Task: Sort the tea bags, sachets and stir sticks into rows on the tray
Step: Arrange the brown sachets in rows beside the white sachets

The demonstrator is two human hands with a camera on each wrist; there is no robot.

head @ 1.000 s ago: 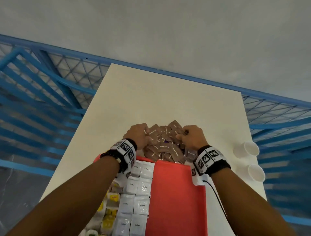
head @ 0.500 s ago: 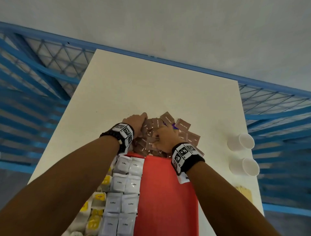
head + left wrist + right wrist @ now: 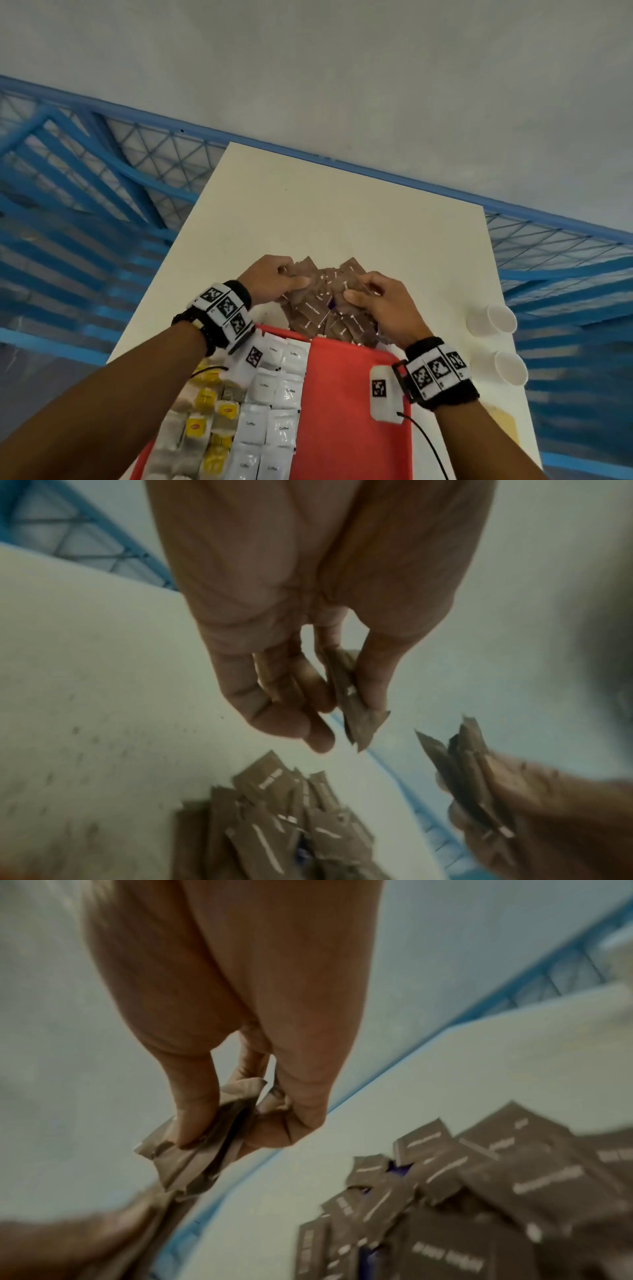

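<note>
On the red tray (image 3: 346, 404), the tea bags (image 3: 205, 421) fill the row at 9 o'clock and the white coffee sachets (image 3: 274, 394) sit in neat pairs beside them; the tray's 3 o'clock half is bare. By my reading about half the sorting is done. The brown sachets (image 3: 318, 311) are left, heaped loose on the surface (image 3: 308, 212) just past the tray's 12 o'clock edge, and no stir sticks can be made out

The left hand (image 3: 274, 281) has its grip clenched on a few brown sachets pinched between thumb and fingers, raised off the heap. The right hand (image 3: 380, 301) likewise grasps a small bunch of them. Two paper cups (image 3: 493, 318) lie at 3 o'clock on the surface

Half a second ago both hands were pressed down into the heap, the right one near its middle; now both are lifted and spread apart, at 9 and 3 o'clock of the pile, each carrying sachets
</note>
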